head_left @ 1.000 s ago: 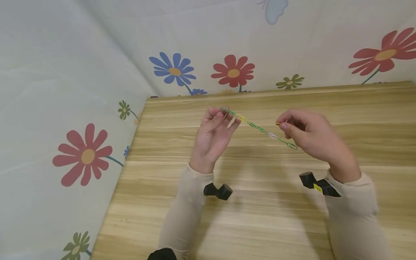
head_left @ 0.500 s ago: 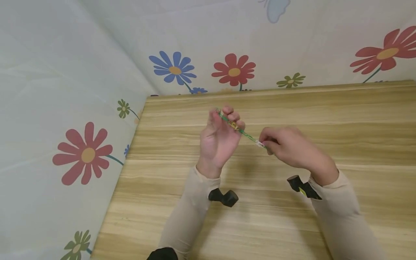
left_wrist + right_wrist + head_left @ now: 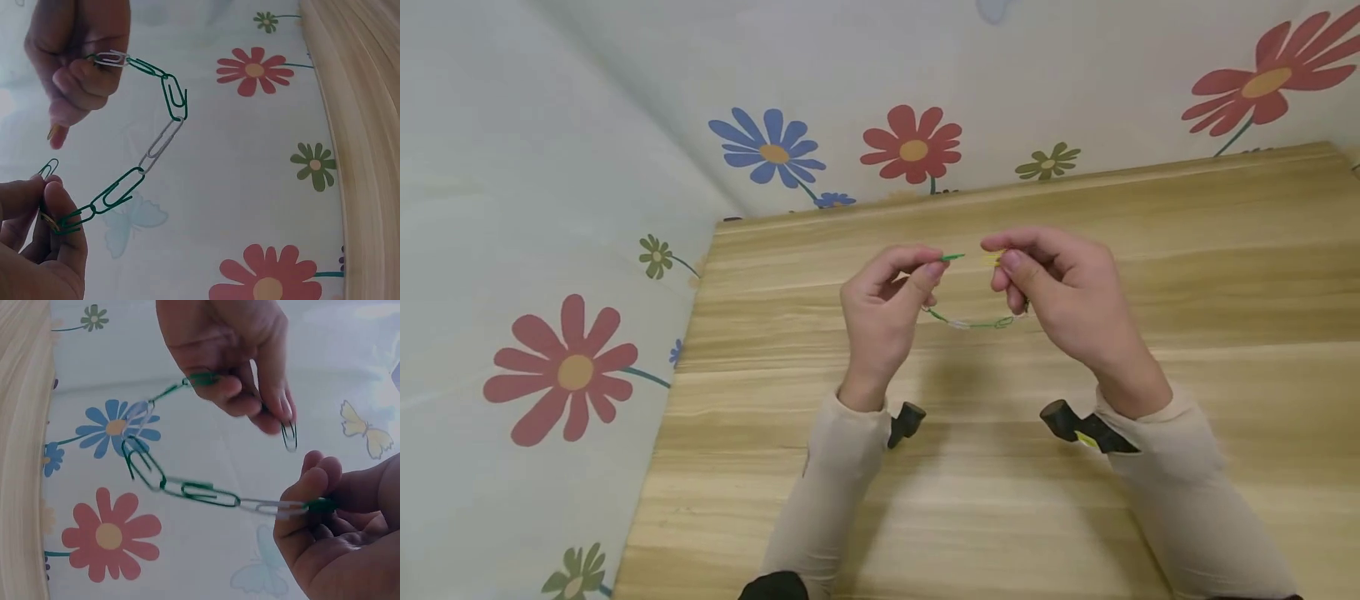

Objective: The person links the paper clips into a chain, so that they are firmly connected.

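Observation:
A chain of linked green, white and yellow paper clips (image 3: 981, 325) sags in a curve between my two hands above the table. My left hand (image 3: 880, 312) pinches a green paper clip (image 3: 952, 257) between thumb and forefinger, its tip pointing right. Facing it, my right hand (image 3: 1067, 296) pinches a yellow paper clip (image 3: 992, 259), with a small gap between the two clips. In the left wrist view, the chain's other end runs under the curled fingers of the right hand at a white clip (image 3: 112, 59). Part of the chain is hidden inside both hands.
The wooden table (image 3: 970, 500) lies beneath both hands. Behind it and to the left hangs a pale sheet printed with flowers (image 3: 913, 150). A black wrist camera sits on each cuff, one near the left hand (image 3: 907, 423), one near the right (image 3: 1060, 419).
The right hand has moved up to face the left fingertips. The left hand has turned from palm-up to a pinch. The chain, stretched straight before, now droops between the hands.

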### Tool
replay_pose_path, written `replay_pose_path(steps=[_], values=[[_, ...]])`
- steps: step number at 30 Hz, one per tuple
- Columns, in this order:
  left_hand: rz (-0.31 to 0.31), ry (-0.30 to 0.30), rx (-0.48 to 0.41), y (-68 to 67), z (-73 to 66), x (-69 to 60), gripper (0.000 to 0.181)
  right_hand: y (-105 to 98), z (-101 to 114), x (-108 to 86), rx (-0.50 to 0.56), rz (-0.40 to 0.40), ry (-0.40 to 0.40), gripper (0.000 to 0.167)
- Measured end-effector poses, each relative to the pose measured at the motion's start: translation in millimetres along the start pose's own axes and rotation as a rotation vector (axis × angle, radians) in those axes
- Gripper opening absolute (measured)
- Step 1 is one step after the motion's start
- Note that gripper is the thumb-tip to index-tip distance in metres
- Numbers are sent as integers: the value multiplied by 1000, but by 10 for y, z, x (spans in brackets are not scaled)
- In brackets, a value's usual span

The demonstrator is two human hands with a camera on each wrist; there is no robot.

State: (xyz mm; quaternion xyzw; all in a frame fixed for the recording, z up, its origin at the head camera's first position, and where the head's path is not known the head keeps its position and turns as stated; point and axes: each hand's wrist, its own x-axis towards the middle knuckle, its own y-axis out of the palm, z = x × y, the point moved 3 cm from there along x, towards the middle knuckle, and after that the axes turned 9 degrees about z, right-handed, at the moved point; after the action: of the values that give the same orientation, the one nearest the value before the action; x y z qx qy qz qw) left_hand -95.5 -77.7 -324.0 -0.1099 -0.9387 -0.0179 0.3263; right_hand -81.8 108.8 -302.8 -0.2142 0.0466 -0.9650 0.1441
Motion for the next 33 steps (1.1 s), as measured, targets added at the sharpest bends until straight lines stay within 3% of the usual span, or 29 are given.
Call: replay_pose_path(steps=[7,10,12,16,21,23,26,29,33], values=[[71,65,169,62,-48,1,6,152,37,22,1,-7,-24,14],[92,84,193,61,-70,12,5,156,43,37,-18,-4,-7,12],[94,82,164,45,-77,22,6,122,41,41,-46,-8,10,11],[136,29,60,-10,-74,35,7,9,28,35,-23,7,33,6],[263,-123,-5,-104,-50,41,11,-141,-34,60,234,104,17,8],[290,-184,-83,-152,-37,36,11,-191,-80,78,385,168,7,13],[287,-232,-296,-215,-11,27,14,-248,-159,92,619,261,-19,22],[264,-226,-539,-256,29,27,20,-282,-231,93,847,341,-60,24],[218,-201,-741,-287,120,89,21,-330,-269,129,996,374,-118,21]])
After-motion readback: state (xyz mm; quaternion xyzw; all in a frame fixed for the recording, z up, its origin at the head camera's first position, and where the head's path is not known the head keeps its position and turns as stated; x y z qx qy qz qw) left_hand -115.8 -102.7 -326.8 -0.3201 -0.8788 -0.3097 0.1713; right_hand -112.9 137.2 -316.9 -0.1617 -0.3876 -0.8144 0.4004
